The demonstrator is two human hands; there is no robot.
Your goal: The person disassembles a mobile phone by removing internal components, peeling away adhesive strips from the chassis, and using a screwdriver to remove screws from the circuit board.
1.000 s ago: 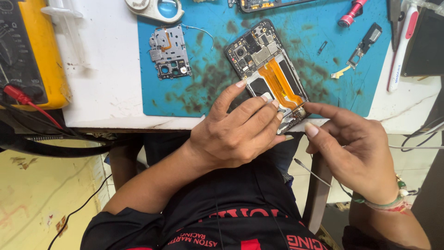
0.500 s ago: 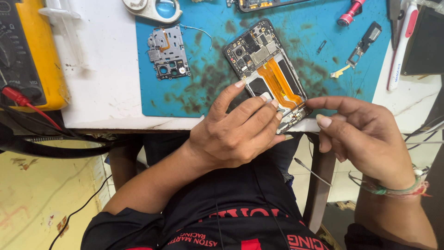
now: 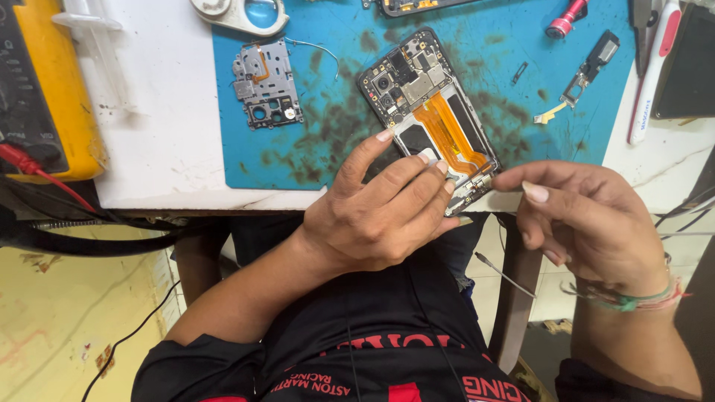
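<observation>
An opened phone (image 3: 424,104) with bare circuit boards and an orange flex cable (image 3: 447,130) lies tilted on a stained blue mat (image 3: 328,149). My left hand (image 3: 380,216) grips the phone's near end, fingers spread over its lower half. My right hand (image 3: 588,216) sits just right of that end, thumb and forefinger pinched together at the phone's lower right corner. A thin metal tool (image 3: 505,275) sticks out down-left from under my right palm.
A metal shield plate (image 3: 266,83) lies on the mat to the left. A yellow meter (image 3: 67,97) with a red lead (image 3: 37,167) sits at the far left. A small connector part (image 3: 592,63), a pink tool (image 3: 566,18) and a white pen-shaped tool (image 3: 652,74) lie to the right.
My right hand has lifted and shifted slightly right, its fingertips now pinched at the phone's lower right corner. My left hand and the phone have stayed put.
</observation>
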